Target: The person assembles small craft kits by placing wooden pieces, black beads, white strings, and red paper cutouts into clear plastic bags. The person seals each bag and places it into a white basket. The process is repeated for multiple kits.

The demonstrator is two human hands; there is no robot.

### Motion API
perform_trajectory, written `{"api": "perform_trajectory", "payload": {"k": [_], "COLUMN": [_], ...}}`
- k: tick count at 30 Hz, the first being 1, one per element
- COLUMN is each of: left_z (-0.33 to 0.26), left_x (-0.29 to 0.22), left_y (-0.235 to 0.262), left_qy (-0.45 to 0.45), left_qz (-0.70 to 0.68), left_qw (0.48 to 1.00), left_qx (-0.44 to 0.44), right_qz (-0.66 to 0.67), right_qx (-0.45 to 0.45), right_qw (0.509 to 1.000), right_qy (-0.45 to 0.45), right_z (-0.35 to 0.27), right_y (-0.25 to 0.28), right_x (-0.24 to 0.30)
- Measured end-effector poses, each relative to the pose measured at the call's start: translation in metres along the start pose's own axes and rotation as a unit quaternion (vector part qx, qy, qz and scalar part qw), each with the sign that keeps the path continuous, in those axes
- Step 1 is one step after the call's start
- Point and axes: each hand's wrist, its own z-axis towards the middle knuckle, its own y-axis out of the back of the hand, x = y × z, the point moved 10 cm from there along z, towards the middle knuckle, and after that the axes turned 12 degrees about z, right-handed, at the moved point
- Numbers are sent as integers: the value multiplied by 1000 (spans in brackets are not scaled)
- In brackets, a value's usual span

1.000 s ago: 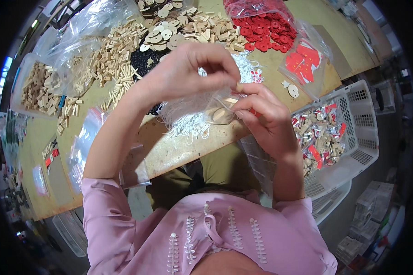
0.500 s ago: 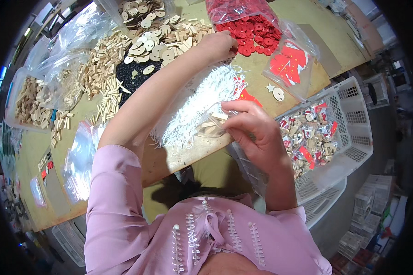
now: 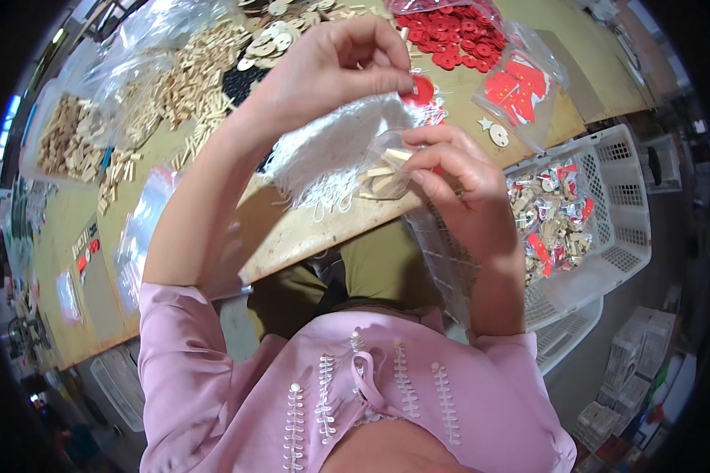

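My left hand [image 3: 323,67] pinches a red disc [image 3: 420,91] between thumb and fingers, above the heap of white strings [image 3: 323,146]. To its right, my right hand [image 3: 465,169] grips a small clear plastic bag [image 3: 385,175] by its upper edge. Several pale wooden pieces [image 3: 386,163] show through the bag. It hangs over the table's front edge, beside the strings. The pile of red discs [image 3: 457,37] lies beyond my hands at the far side.
Wooden blocks [image 3: 75,138] fill a clear tub at the left, with loose wooden discs [image 3: 270,41] farther back. Empty-looking plastic bags [image 3: 140,229] lie near the front left. Bagged red cutouts [image 3: 519,91] lie right. A white basket [image 3: 615,197] holds filled bags below the table's right edge.
My left hand has come back from the red pile toward me and now shows a red disc in its fingers. My right hand still holds the bag. The whole view has shifted slightly.
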Motion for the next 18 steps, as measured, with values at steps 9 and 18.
{"api": "perform_trajectory", "payload": {"k": [9, 18], "left_z": [-90, -137], "left_x": [-35, -43], "left_y": [19, 12], "left_qy": [16, -50], "left_qz": [219, 301], "left_qw": [974, 952], "left_qx": [-52, -37], "right_qz": [-13, 24], "right_qx": [59, 78], "right_qw": [997, 993], "right_qy": [56, 81], "right_z": [2, 9], "right_y": [-39, -59], "right_x": [40, 49]}}
